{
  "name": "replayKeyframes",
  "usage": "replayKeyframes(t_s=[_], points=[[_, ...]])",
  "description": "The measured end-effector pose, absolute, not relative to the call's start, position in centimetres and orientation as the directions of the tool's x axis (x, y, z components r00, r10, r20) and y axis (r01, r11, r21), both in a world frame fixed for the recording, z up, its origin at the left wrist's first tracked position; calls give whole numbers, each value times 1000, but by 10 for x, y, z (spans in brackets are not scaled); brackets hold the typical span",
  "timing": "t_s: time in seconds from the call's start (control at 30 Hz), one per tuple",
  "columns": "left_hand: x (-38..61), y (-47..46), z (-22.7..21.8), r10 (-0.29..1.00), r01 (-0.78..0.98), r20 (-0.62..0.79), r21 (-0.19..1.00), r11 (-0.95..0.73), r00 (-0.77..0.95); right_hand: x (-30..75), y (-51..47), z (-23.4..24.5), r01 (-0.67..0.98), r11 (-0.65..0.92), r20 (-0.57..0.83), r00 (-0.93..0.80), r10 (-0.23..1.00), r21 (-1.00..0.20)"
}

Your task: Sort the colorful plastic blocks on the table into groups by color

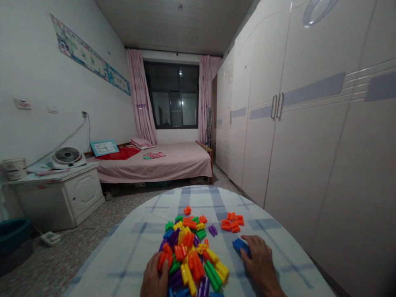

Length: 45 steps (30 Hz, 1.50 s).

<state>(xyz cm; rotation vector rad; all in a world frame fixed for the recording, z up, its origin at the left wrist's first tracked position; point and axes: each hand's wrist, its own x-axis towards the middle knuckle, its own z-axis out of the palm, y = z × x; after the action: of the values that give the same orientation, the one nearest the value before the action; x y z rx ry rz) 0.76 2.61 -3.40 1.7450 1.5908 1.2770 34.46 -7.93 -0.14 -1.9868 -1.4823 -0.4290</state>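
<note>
A pile of colourful plastic toy blocks, shaped like short joined tubes in orange, yellow, green, purple and blue, lies on the round table. At the pile's left edge, my left hand has its thumb and fingers closed around an orange block. My right hand, to the right of the pile, grips blue blocks between thumb and fingers, low over the cloth. Just beyond it sits a small separate group of orange blocks. One purple block lies between this group and the pile.
A blue-and-white checked tablecloth covers the table. Beyond stands a bed with a pink sheet. White wardrobes line the right side. On the left, a fan rests on a white cabinet.
</note>
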Motion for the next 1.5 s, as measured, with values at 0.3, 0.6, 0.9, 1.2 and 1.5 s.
replayKeyframes(t_s=[0.3,0.6,0.9,1.2,1.5], points=[[10,13,-19,939,577,338,781,-240,-66,328,-79,5,965,-179,430,246,869,-191],[11,8,-11,942,625,333,745,-234,-44,332,-84,6,944,-221,500,318,805,-246],[11,9,-9,944,635,326,740,-223,-48,296,-76,-5,963,26,411,91,907,-269],[12,10,-14,936,573,347,781,-250,-64,324,-75,-26,960,-126,409,222,885,-250],[16,5,-10,936,513,341,820,-253,-85,333,-73,-40,979,-76,506,165,847,-192]])
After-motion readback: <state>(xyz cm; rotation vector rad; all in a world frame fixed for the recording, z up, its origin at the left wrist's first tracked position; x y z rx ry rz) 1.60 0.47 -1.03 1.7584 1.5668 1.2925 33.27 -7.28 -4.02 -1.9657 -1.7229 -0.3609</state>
